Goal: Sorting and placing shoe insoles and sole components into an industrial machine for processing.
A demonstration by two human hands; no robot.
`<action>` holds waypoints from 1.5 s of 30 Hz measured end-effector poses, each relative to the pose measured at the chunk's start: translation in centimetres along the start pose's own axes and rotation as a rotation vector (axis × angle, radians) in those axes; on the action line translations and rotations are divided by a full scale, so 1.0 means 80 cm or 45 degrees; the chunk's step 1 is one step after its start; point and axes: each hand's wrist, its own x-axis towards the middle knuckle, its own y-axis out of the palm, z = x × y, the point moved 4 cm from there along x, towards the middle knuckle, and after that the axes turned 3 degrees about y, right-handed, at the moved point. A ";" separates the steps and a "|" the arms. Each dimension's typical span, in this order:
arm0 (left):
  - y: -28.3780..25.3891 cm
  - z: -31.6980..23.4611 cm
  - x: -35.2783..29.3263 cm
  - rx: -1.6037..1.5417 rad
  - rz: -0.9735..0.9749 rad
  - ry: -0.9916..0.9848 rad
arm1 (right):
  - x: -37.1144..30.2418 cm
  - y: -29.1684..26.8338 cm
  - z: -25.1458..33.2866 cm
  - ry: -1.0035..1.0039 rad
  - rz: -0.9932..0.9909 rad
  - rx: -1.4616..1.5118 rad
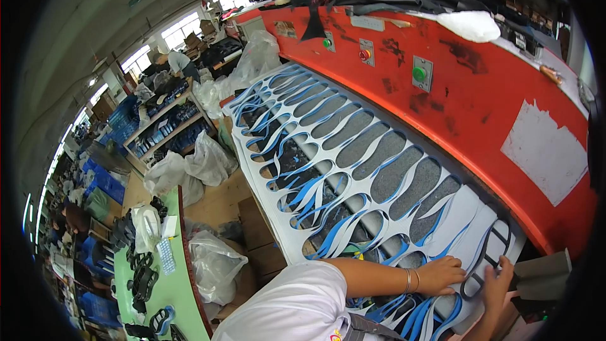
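A black sole-shaped cutting die (497, 238) with crossbars stands on the near right part of a white foam sheet (456, 209). My right hand (499, 285) is at the die's right rim, with its fingers bent around the edge. My left hand (442, 276) lies palm down on the sheet, fingertips beside the die's lower left edge. Two thin bangles circle my left wrist. Beyond my hands the sheet is cut into rows of sole-shaped holes, with curled white and blue strips (334, 232) between them.
A red machine beam (467, 104) with green and red buttons runs along the sheet's far side. On the left stand a green table (192, 278) with footwear parts, clear plastic bags (214, 265) and a loaded shelf (167, 126). Another person (178, 63) bends in the background.
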 end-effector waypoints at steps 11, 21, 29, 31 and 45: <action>0.023 0.018 -0.012 0.108 -0.110 0.125 | 0.006 -0.035 -0.001 0.648 0.484 1.161; -0.120 -0.027 -0.023 -1.789 -0.111 -0.459 | -0.111 0.018 0.195 0.362 0.777 0.792; -0.221 0.016 -0.145 -0.841 -0.323 -0.382 | -0.097 0.123 0.332 0.170 1.403 0.802; -0.258 0.012 -0.157 -0.708 -0.285 -0.455 | -0.089 0.160 0.296 0.109 1.430 0.598; -0.421 0.137 -0.324 -1.252 -1.292 -1.136 | -0.107 0.119 0.290 0.049 1.216 0.045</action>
